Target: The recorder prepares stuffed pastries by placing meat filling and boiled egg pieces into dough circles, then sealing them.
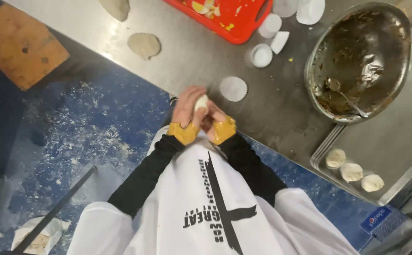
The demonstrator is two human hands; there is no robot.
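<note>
Both hands meet at mid-frame over the steel table's (177, 52) edge: left hand (187, 106) and right hand (214, 123) cupped together, fingers pinching a small pale dough piece (201, 102), smooth and rounded, poking out between them near a flat white dough disc (233, 89).

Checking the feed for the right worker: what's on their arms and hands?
Both arms wear long, close-fitting black sleeves. Each ends in a mustard-yellow band at the wrist. The left hand and right hand are bare, no gloves. No rings or watch can be made out.
</note>
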